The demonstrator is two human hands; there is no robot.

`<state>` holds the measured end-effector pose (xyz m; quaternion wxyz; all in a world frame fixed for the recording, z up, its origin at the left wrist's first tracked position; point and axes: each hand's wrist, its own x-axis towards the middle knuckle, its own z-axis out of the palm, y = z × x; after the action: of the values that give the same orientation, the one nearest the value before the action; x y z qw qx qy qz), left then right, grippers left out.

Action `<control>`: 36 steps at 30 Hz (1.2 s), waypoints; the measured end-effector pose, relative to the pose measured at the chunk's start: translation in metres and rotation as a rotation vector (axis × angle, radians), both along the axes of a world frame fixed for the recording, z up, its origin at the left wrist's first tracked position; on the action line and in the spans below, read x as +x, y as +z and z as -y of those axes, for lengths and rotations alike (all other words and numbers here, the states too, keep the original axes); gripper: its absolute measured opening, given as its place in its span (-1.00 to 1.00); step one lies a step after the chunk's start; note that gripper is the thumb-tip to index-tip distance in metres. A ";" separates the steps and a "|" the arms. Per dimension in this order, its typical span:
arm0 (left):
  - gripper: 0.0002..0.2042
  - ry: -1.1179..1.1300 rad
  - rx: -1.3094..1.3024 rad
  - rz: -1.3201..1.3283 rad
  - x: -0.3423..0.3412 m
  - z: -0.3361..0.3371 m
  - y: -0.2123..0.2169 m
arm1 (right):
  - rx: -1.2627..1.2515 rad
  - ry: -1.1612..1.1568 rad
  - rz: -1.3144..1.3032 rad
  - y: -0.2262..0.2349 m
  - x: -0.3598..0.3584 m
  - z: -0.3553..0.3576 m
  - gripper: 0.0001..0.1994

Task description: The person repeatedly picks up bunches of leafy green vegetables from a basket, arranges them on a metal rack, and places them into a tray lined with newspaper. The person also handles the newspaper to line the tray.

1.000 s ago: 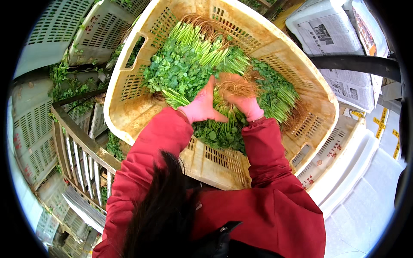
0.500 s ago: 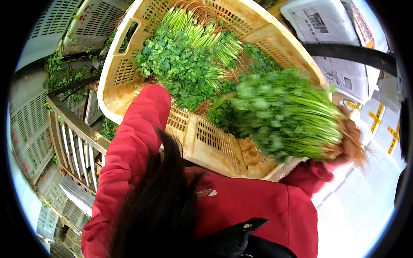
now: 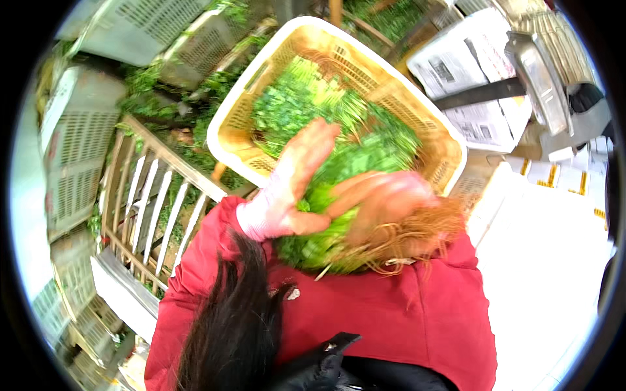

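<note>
My right hand (image 3: 391, 199), blurred by motion, is wrapped round a bunch of leafy greens that looks like coriander (image 3: 313, 251). Held close to my red jacket, the bunch has tangled brown roots trailing to the right and stems running left. Beside it my left hand (image 3: 293, 186) is open, fingers stretched out and thumb apart, close to the stems; whether it touches them I cannot tell. Beyond both hands stands a yellow plastic crate (image 3: 222, 133), holding more rooted bunches (image 3: 283, 107) with their leaves and pale stems.
A wooden slatted rack (image 3: 173, 169) is at the left, with pale perforated crates (image 3: 85, 150) farther out. Newspaper-wrapped packages (image 3: 482, 124) lie behind a dark bar (image 3: 482, 93) at the right. A white surface (image 3: 535, 293) spreads on my right, with yellow-taped white boxes (image 3: 551, 174) beyond.
My right hand has brought the bunch from the crate's right side in toward my body. My left hand has come out of the crate to beside the bunch. The view has shifted.
</note>
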<state>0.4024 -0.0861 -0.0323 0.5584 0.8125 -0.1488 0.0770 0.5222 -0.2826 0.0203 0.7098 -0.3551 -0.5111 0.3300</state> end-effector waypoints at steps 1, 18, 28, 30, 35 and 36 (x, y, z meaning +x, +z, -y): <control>0.06 -0.023 -0.010 -0.107 -0.028 -0.005 0.001 | 0.091 0.125 -0.158 0.001 -0.029 -0.037 -0.66; 0.12 1.626 -0.536 -0.192 -0.412 -0.163 0.001 | -1.010 0.452 -0.403 -0.073 -0.289 -0.456 -0.39; 0.13 1.722 -0.471 -0.569 -0.449 -0.215 -0.092 | -1.164 0.170 0.602 -0.119 -0.258 -0.447 -0.24; 0.08 1.656 -0.476 -0.607 -0.468 -0.238 -0.094 | -0.958 0.194 0.867 -0.110 -0.250 -0.460 -0.20; 0.06 1.660 -0.181 -0.752 -0.437 -0.254 -0.068 | -1.070 0.369 0.924 -0.121 -0.280 -0.514 0.02; 0.09 1.676 -0.206 -0.806 -0.429 -0.255 -0.067 | -1.061 0.398 0.868 -0.124 -0.309 -0.518 0.09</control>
<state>-0.0262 0.1693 -0.0995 0.3995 0.5665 0.6980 0.1797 0.2135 0.2350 -0.1034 0.0999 -0.6520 -0.5732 0.4863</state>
